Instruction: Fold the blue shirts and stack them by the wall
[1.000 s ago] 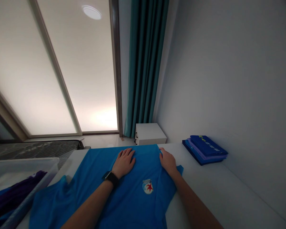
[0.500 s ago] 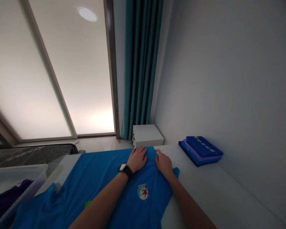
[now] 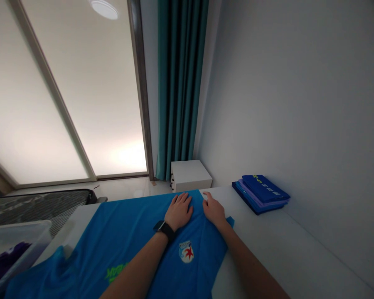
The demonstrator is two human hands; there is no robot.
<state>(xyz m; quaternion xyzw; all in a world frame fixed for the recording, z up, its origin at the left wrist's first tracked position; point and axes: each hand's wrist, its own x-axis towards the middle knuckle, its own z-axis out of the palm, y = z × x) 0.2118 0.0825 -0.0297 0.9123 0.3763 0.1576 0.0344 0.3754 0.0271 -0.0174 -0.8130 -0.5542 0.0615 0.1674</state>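
A blue T-shirt lies spread over the white table, with a round badge bearing a red star shape and green lettering on its front. My left hand, a black watch on its wrist, rests flat on the shirt near its far edge, fingers stretched out. Beside it, my right hand sits at the shirt's right-hand edge. Its index finger and thumb are apart with bare table showing between them; its other fingers are partly hidden.
A stack of folded blue and purple clothes lies on the table by the wall. At left stands a translucent bin holding dark purple cloth. Beyond the table are a white cabinet and a green curtain.
The view has shifted slightly, showing more of the green lettering. My right index finger has lifted and spread from the thumb at the shirt's edge. My left hand stays flat.
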